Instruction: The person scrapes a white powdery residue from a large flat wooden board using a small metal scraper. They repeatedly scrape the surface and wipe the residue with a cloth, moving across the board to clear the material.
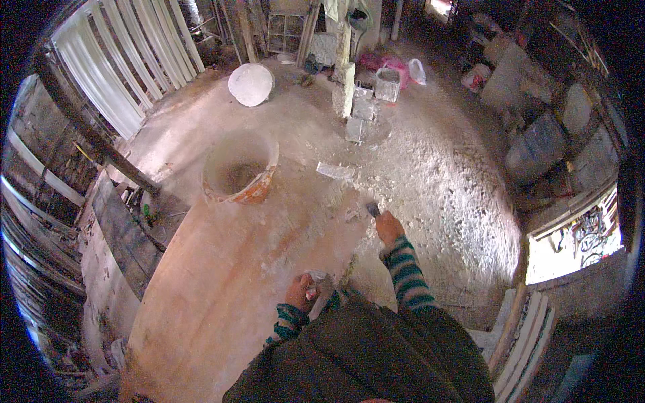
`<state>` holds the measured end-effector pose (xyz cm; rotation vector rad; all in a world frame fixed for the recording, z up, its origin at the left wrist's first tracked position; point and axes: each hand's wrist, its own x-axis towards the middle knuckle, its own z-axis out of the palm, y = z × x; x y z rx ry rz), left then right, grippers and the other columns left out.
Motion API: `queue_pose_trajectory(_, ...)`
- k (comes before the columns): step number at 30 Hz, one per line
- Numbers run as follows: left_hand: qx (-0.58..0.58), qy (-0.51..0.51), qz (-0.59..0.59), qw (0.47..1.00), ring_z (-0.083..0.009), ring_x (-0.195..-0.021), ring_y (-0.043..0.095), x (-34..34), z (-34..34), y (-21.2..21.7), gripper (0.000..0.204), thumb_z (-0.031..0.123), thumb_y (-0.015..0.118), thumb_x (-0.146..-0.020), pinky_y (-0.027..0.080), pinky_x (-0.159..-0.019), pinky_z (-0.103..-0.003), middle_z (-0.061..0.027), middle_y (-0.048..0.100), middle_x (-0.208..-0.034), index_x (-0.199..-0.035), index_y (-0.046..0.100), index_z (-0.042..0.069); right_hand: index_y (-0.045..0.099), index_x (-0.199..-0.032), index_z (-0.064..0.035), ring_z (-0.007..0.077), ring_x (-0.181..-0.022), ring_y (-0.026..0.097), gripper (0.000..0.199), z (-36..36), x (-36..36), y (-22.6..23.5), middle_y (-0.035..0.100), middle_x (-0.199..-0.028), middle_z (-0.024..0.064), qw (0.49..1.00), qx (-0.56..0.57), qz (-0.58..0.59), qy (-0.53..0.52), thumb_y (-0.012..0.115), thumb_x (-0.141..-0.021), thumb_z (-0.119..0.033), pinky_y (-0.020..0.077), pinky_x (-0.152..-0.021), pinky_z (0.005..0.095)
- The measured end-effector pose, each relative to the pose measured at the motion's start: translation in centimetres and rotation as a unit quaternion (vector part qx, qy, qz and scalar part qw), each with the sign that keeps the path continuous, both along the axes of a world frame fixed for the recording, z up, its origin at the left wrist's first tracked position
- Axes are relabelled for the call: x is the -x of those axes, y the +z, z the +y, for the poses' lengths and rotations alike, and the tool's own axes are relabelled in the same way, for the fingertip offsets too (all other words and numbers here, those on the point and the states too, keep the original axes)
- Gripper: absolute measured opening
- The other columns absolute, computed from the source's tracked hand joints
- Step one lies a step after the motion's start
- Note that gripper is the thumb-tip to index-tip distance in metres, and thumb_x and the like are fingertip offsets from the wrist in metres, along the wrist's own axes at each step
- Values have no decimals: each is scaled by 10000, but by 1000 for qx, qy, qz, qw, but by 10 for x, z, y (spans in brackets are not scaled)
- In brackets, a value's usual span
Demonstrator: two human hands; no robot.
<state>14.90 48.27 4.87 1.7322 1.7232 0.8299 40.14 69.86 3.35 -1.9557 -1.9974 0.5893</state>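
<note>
My right hand [388,230] is closed round a small scraper with a dark, flat blade [372,209]. The blade points away from me, over pale debris scattered on the dusty surface. Close to my body, my left hand [297,293] has its fingers curled against a whitish, crumpled-looking thing [316,275], whose kind I cannot make out. Both forearms wear striped sleeves. Beyond my hands lies a pale flat strip [334,170], with white crumbs around its right end. To its left stands a large whitish bucket [209,176], its lower front smeared orange-brown.
A white round tub or lid [251,85] is farther back. Grey blocks [356,129] lie by an upright post [344,87], near a square container [388,84]. White corrugated sheets [127,60] lean at the far left. Rough, lumpy ground [450,195] spreads to the right.
</note>
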Motion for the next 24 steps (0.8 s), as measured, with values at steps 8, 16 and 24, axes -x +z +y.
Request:
queue_pose_trajectory(8, -50, 30, -59, 997, -387, -837, 513, -7, -5, -10, 303, 158, 651, -708, 438, -669, -404, -193, 493, -949, -928, 461, 71, 493, -971, -106, 408, -732, 586, 218, -47, -10, -15, 613, -788, 205, 998, 3, 35, -60, 474, -851, -287, 464, -641, 491)
queue_pose_trajectory(16, 17, 72, -33, 997, -372, -849, 519, -11, 1, 4, 291, 97, 656, -678, 440, -686, -402, -182, 510, -919, -909, 482, 66, 489, -990, -101, 427, -730, 576, 254, 9, -16, -7, 601, -773, 237, 996, -20, 78, -30, 451, -853, -311, 454, -633, 507)
queue_pose_trajectory(24, -47, 112, -60, 991, -366, -850, 520, -17, 1, -5, 294, 88, 661, -671, 439, -697, -399, -163, 522, -908, -910, 491, 68, 501, -1015, -98, 435, -742, 573, 289, -15, -18, -19, 598, -781, 251, 999, 0, 38, -30, 441, -857, -333, 457, -647, 507)
